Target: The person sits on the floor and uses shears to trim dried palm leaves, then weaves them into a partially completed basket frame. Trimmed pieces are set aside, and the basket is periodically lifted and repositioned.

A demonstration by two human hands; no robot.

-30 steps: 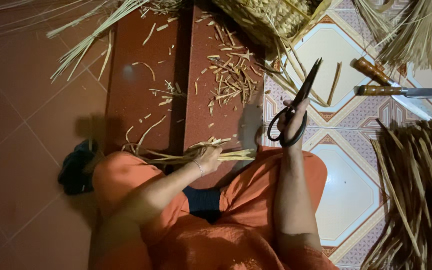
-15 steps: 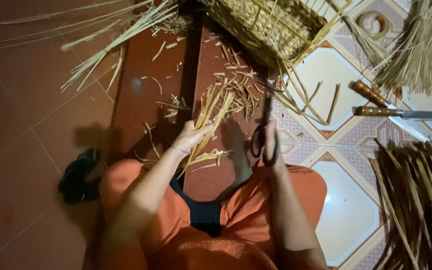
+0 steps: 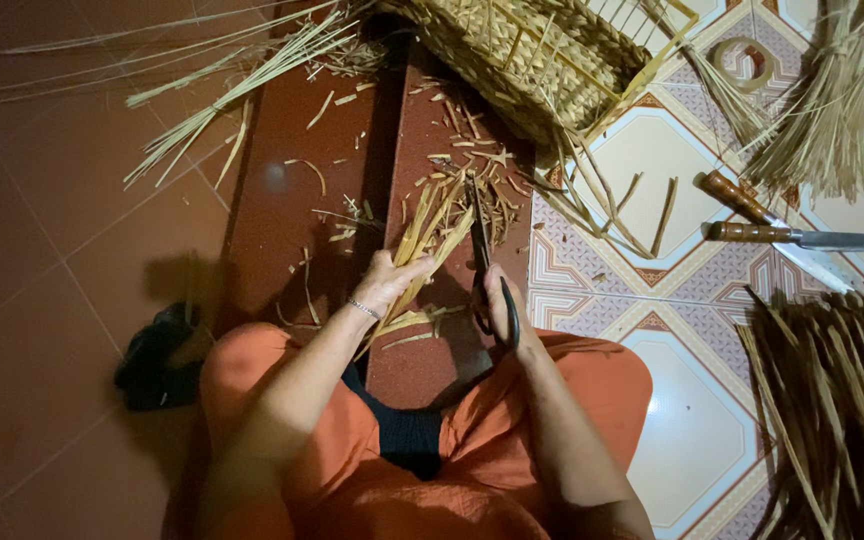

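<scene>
Cutting straw with scissors below the basket

We hold the straw (image 3: 422, 250) in our left hand (image 3: 389, 282), fingers clamped on it, just below the basket (image 3: 532, 60). Our right hand (image 3: 500, 300) is closed on the scissors (image 3: 482, 255), blades pointing up to the basket. It is better to keep the strands tight and the blades away from the left fingers.

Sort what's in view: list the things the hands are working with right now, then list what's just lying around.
In use:
- left hand gripping a bundle of straw strips
- right hand holding black-handled scissors, blades at the strips

Lying about:
- woven basket
- two wooden-handled knives on the patterned tiles
- roll of tape
- dark reed pile
- black cloth
- cut scraps
</scene>
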